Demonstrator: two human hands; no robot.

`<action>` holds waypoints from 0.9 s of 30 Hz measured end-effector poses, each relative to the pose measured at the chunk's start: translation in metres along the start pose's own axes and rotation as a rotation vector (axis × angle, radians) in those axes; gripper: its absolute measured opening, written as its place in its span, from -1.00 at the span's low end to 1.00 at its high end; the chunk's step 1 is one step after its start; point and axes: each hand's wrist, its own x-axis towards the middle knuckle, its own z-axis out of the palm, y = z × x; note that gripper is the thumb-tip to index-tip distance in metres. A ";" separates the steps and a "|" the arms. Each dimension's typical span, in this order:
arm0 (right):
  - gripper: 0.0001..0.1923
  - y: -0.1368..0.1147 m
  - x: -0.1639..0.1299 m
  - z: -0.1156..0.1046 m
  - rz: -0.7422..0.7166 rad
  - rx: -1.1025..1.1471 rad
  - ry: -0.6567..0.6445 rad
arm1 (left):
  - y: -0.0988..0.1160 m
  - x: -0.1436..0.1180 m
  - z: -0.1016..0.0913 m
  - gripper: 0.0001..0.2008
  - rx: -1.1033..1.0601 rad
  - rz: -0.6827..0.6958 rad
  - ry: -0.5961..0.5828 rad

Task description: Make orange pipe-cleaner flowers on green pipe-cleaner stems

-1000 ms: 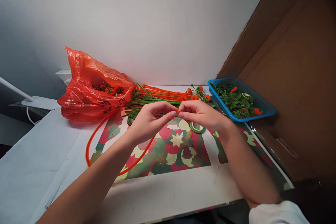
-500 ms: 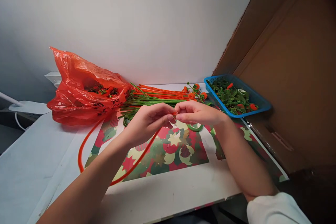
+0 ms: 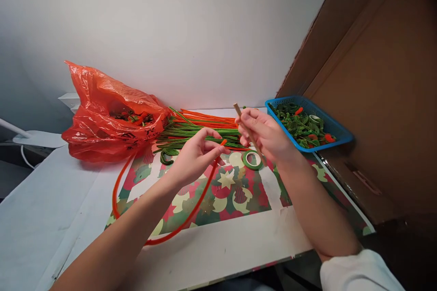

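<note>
Because the orange fuzzy stem (image 3: 186, 223) curves down from beside the red bag (image 3: 95, 120), behind the left forearm and up to the left hand (image 3: 201, 152), its slack could snag under that arm if the arm drops. The left grip pinches it just below the tip; the hold seems light, so a tug from the loop might slip it free. Farther back, the green and orange stems (image 3: 201, 130) lie heaped on the table (image 3: 51, 204), and a stray knuckle could scatter them. The tape roll (image 3: 252, 167) lies flat near the right hand (image 3: 268, 134), easily knocked by a lowered wrist. That grip is closed around a slanting, thin wooden stick (image 3: 249, 132), which could twist if pressed unevenly. Beyond, an elbow swing could nudge the blue basket (image 3: 341, 133)
</note>
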 end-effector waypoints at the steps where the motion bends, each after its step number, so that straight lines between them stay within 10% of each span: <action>1: -0.63 0.001 0.002 0.001 -0.021 0.015 0.090 | -0.001 0.000 0.002 -0.73 -0.004 -0.010 -0.006; 9: -0.60 0.004 0.003 -0.007 -0.169 -0.065 0.394 | 0.010 -0.002 0.000 -0.69 -0.148 0.110 0.154; 17: -0.65 0.018 0.002 -0.004 -0.166 -0.287 0.095 | 0.014 0.003 -0.012 -0.80 -0.427 0.159 0.387; 27: -0.72 -0.010 -0.011 -0.020 -0.059 -0.879 -0.159 | 0.028 -0.006 -0.024 -0.89 0.000 0.092 0.162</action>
